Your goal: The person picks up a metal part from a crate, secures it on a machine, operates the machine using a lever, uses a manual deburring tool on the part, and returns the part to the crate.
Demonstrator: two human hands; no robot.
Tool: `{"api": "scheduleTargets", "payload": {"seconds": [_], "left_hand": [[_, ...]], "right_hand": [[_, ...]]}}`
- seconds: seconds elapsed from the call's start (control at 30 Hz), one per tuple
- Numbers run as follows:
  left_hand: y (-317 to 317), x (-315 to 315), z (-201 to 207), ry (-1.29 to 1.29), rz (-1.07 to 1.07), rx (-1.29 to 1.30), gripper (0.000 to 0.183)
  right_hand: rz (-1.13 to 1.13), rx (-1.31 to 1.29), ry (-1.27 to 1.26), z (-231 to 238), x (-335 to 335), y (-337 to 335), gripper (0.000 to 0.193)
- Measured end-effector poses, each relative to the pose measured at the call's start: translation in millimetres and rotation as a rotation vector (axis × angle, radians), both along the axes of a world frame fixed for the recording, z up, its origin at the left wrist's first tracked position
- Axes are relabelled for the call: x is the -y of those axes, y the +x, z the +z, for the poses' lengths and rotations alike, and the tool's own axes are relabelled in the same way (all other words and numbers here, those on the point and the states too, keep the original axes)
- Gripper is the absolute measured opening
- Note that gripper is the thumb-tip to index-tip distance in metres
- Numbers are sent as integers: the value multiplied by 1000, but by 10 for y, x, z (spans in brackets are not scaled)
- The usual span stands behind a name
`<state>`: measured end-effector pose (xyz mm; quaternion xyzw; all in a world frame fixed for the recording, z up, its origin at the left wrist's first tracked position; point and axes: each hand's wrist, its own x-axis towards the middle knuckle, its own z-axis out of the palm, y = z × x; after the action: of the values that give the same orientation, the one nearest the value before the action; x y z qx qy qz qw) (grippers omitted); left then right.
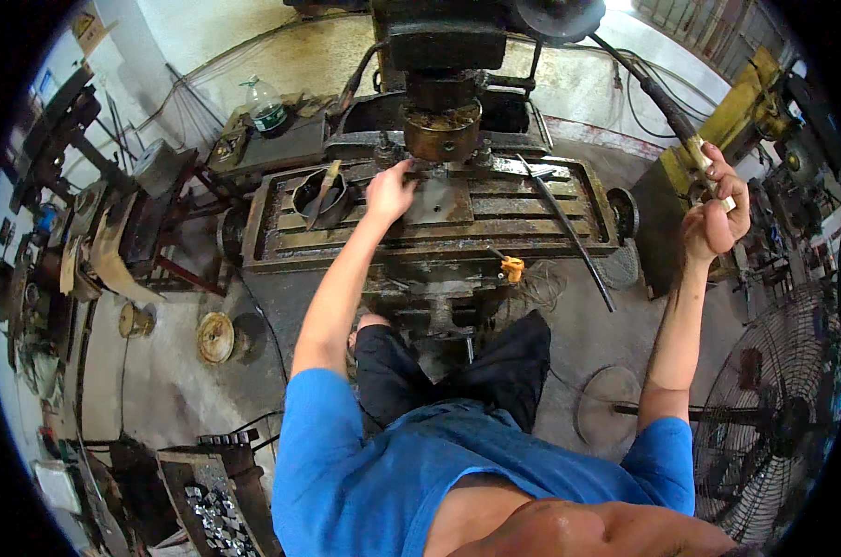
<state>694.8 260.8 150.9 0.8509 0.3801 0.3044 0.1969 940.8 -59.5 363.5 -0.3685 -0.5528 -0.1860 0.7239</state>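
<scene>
My right hand [718, 209] is wrapped round the pale grip of a long black machine lever [657, 93], raised at the right. Over the milling machine's slotted table [346, 237], my left hand [393, 190] reaches in beside the round cutter head [442, 132]. Its fingers are drawn together close under the head's left edge; what they hold, if anything, is hidden. A flat metal plate [444, 202] lies on the table just right of that hand. To its left stands a dark open pot [318, 200] with a brush [329, 181] in it.
A long metal bar [569, 232] lies across the table's right part, its end jutting past the front edge. A yellow-orange fitting [511, 269] sits at the front. A big caged fan [773, 399] stands lower right. A box of small metal pieces [221, 520] is lower left.
</scene>
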Motion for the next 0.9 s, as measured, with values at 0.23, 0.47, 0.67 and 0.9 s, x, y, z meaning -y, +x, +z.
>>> {"api": "scheduleTargets", "payload": {"seconds": [0.23, 0.47, 0.67, 0.9], "left_hand": [[-1435, 202, 341, 376, 497, -185, 39], [-1643, -159, -70, 492, 250, -372, 35], [-1065, 192, -80, -39, 131, 399, 22], [-63, 209, 68, 12, 198, 326, 20]], "right_hand": [[5, -28, 26, 21, 51, 5, 12], [39, 8, 23, 122, 4, 29, 12], [43, -11, 70, 48, -6, 26, 12], [12, -28, 81, 2, -17, -28, 11]]}}
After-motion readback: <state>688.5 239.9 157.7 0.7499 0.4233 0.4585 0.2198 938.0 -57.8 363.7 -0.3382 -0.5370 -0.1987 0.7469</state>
